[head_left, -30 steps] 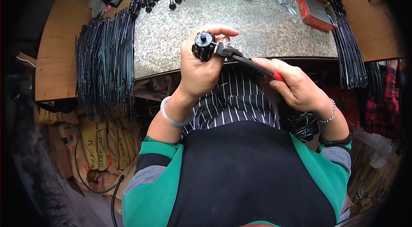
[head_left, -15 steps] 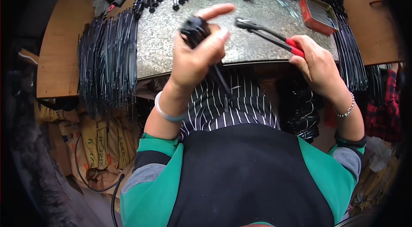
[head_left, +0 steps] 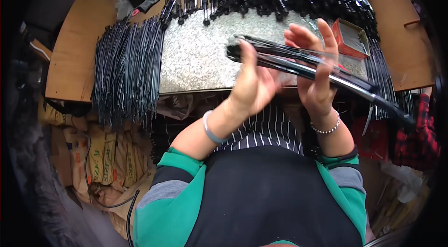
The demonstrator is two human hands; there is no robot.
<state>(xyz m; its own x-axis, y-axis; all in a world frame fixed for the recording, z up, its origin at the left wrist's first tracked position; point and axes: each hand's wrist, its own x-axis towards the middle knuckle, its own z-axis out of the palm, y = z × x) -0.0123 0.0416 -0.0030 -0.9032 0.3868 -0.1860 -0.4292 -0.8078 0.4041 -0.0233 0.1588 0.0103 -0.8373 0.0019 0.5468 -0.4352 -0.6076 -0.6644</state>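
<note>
Speckled worktop (head_left: 196, 60), with a folded black frame (head_left: 350, 86) held slantwise over its near right part

Thin left-hand ribs (head_left: 126, 69) hang over the near edge; a pile of shafts (head_left: 280, 2) with dark end pieces lines the far side. At the right, an open red box (head_left: 352, 52) lies close to the right-hand ribs (head_left: 381, 79). Foreground, as seen from beside the bench: the frame, a metal tube with dark strips alongside, is raised across both hands, its right end slanting down toward the near right. Left hand (head_left: 254, 83): thumb laid over the frame's left end, other fingers partly hidden and blurred; whether they grip cannot be told. Right hand (head_left: 317, 76): holding the frame's middle, some fingers bent over it, others spread clear. A red patch (head_left: 343, 67) just beside this hand is too blurred to identify.

Likely faults, by judgement: since few right fingers hold the frame, its long right end could droop or swing and snag on the right-hand ribs; a quick turn could knock the box; slack pressure at the left end could let the strips fan outward and pinch a fingertip.
</note>
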